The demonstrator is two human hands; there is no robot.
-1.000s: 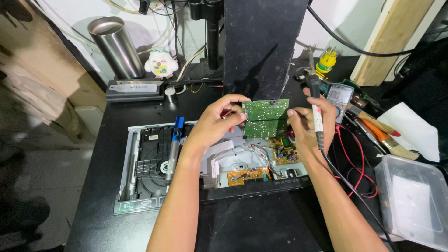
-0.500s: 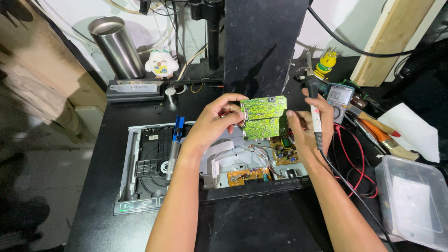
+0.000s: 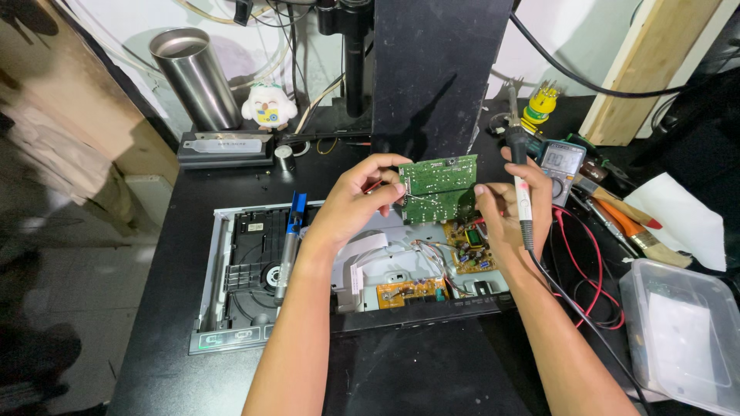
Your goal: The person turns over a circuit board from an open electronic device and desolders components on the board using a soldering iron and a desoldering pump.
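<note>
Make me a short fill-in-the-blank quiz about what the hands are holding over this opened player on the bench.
1. Both hands hold up a ____ circuit board.
2. The right hand also grips a soldering ____.
3. The left hand pinches the board's ____ edge.
4. The opened player lies on a ____ table.

Missing words: green; iron; left; black

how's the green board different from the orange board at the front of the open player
The green board is lifted, pinched at its edges by the left hand and right hand; the orange board lies flat inside the open player. The green one is larger and squarer, the orange one a narrow strip. Both are circuit boards with wires attached.
</note>
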